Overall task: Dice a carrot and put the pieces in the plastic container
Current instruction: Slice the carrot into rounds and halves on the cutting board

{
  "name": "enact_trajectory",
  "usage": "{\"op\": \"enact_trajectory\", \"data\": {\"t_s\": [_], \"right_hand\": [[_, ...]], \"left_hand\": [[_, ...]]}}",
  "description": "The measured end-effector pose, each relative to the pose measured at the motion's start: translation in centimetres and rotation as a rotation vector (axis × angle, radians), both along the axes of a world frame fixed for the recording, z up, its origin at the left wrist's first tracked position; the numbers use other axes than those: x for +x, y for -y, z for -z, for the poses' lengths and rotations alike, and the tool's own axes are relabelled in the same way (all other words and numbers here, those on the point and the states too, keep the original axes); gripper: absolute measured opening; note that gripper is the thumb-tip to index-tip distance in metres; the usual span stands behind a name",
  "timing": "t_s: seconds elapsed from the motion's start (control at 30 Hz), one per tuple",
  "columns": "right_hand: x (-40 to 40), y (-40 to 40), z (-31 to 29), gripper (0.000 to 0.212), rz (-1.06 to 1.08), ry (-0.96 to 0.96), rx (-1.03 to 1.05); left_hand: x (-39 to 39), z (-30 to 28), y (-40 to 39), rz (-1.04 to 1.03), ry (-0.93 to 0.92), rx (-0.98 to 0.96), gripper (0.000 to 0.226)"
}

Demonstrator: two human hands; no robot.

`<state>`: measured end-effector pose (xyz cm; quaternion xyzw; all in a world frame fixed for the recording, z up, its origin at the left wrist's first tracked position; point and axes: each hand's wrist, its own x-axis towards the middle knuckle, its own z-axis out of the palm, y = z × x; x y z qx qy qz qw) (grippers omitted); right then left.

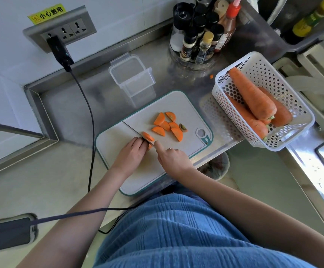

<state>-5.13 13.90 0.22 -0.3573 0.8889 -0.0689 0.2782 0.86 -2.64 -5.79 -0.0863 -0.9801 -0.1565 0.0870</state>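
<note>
On the white cutting board lie several half-round carrot slices and a green stem end. My left hand holds down a carrot piece with curled fingers. My right hand grips the knife handle, forefinger stretched along the spine. The knife blade stands edge-down across that piece, right beside my left fingertips. The clear plastic container stands behind the board with nothing in it.
A white perforated basket with whole carrots sits right of the board. A rack of spice bottles stands at the back. A black cable runs from the wall socket down to a phone at lower left. One carrot bit lies on the steel counter.
</note>
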Motion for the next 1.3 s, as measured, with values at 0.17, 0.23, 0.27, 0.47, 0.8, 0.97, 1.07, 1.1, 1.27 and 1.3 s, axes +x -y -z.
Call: {"op": "enact_trajectory", "data": {"t_s": [0.17,0.23,0.27,0.47,0.8,0.97,1.07,1.1,1.27,1.3], "right_hand": [[0.4,0.1,0.3,0.043,0.021,0.002,0.035],[0.4,0.5,0.4,0.047,0.036,0.04,0.052],[0.3,0.8,0.4,0.05,0.042,0.061,0.057],[-0.2,1.8,0.9,0.06,0.043,0.077,0.054],[-1.8,-1.2,0.7,0.021,0.228,-0.045,-0.091],[-2.4,-4.0,-0.2,0.011,0.247,-0.201,-0.175],[-3.0,-4.6,-0.4,0.026,0.163,-0.264,-0.046],[-3.1,-4.7,-0.4,0.025,0.143,-0.296,-0.024],[-3.1,-5.6,0.2,0.014,0.202,-0.315,-0.052],[-3.0,-5.7,0.3,0.015,0.242,-0.301,-0.067]], "left_hand": [[-0.1,-0.1,-0.1,0.014,-0.042,0.008,0.009],[-0.1,-0.4,-0.1,0.018,-0.06,0.005,0.008],[-0.1,-0.5,-0.1,0.021,-0.065,-0.006,0.011],[-0.4,0.0,0.2,0.019,-0.042,-0.028,0.017],[-0.3,-0.6,-0.4,0.0,0.017,-0.048,0.024],[-0.7,-2.4,-2.2,0.171,-0.234,-0.1,0.021],[-2.3,-3.8,-3.2,0.203,-0.347,-0.038,0.024],[-2.7,-3.9,-3.2,0.222,-0.346,-0.035,0.025],[-1.8,-3.4,-1.5,0.143,-0.264,-0.107,0.013],[-1.1,-3.0,-1.2,0.139,-0.226,-0.126,0.012]]}}
